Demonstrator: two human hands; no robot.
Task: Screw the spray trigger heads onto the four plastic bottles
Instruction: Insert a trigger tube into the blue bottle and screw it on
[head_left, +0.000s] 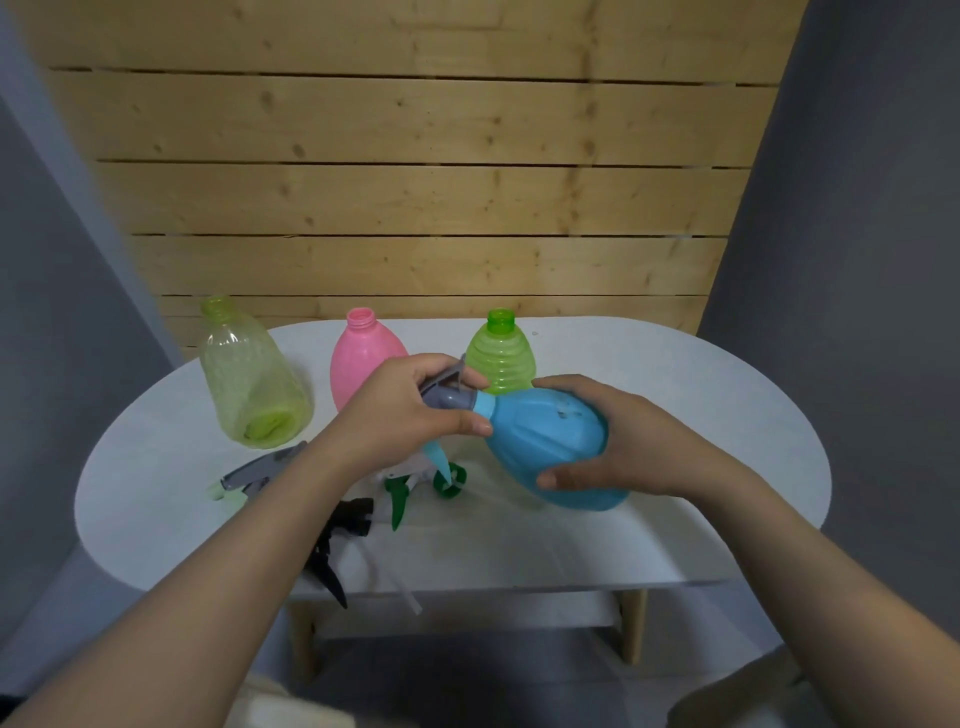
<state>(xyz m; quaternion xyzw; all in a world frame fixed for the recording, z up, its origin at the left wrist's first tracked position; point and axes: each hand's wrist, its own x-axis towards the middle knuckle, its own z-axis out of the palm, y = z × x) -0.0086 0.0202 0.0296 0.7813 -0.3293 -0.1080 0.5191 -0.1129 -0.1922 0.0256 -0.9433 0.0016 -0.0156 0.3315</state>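
I see the blue bottle (550, 447) held tipped above the surface (675, 415), long axis running left-right, neck toward the left hand (400, 415). That hand grips the grey trigger head (447, 397) at the neck; the right hand (613, 441) cups the body. Turning looks underway, seating unclear. Yellow-green bottle (249, 374), pink bottle (358, 358) and green bottle (501, 358) stand behind, necks open, apparently empty. Three loose heads (405, 488) lie under the left forearm.

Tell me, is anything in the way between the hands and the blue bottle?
No. The right hand already grips the blue bottle, and the left hand grips the grey trigger head at its neck. Nothing visible sits between them.
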